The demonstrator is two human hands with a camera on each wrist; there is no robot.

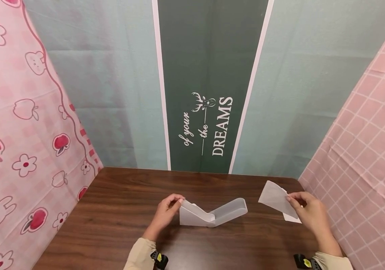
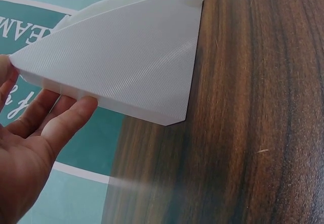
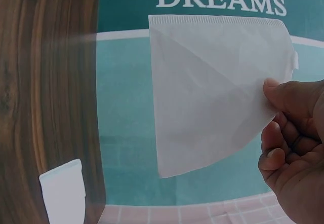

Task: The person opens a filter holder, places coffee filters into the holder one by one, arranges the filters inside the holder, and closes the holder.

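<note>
A white plastic coffee filter case [image 1: 192, 218] stands on the table with its translucent lid [image 1: 229, 212] swung out to the right. My left hand [image 1: 168, 213] pinches the case's upper left corner; in the left wrist view, the other fingers lie along the case's narrow edge. Above the table at the right, my right hand [image 1: 313, 214] holds a white paper coffee filter [image 3: 217, 92] between thumb and fingers. The filter has a crimped straight edge and a rounded side. Another white filter [image 3: 65, 196] lies on the table below it, partly covered in the head view.
The brown wooden table [image 1: 128, 191] ends at a green curtain [image 1: 209, 56] with white lettering. Pink patterned cloth [image 1: 27, 131] hangs on the left, and pink checked cloth [image 1: 364, 150] on the right, close to my right arm.
</note>
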